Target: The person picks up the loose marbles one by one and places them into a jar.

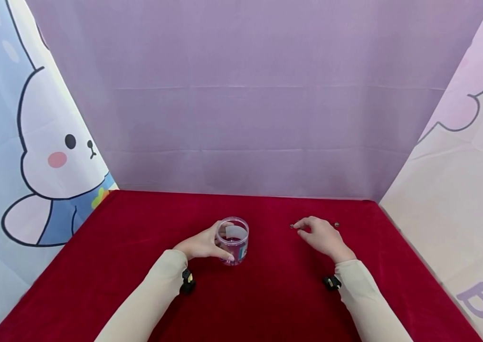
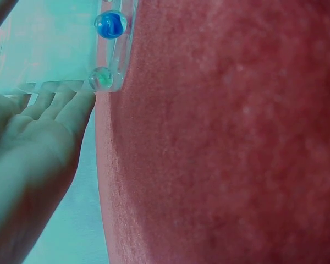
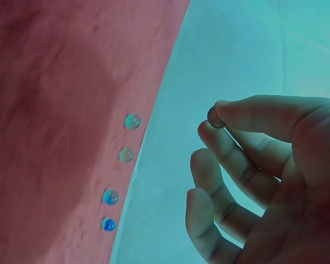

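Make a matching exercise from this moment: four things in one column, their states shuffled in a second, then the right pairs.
1. left hand
2. right hand
3. clear jar
4. four loose marbles

A. pinching a single marble
B. lying on the red cloth, untouched
C. gripping the clear jar
D. open-topped, with inside marbles

Pairs: 1-C; 2-A; 3-D; 4-B

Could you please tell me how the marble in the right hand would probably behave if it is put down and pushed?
The marble looks round, so it would likely roll easily. The cloth looks velvety, which may slow it. It could also slip while held, since the right hand pinches only a little of it.
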